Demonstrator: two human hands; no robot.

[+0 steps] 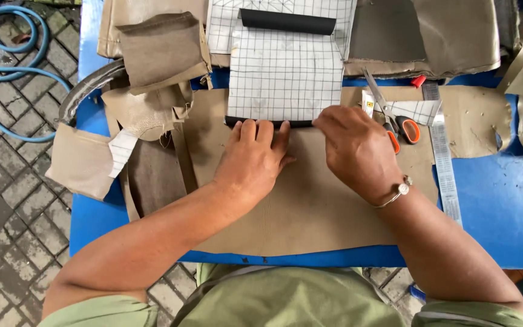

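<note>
your left hand (254, 158) presses flat, fingers together, on the grid-backed sheet (284, 75) near the table's (503, 206) far edge. your right hand (355, 148) pinches its near edge, aligning it on the tan fabric (310, 206); next needs steady hold-down.

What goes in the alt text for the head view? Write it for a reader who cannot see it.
Two hands, left hand flat and right hand beside it, press the lower edge of a grid-lined sheet onto tan material on a blue table. Orange-handled scissors and a metal ruler lie to the right.
</note>
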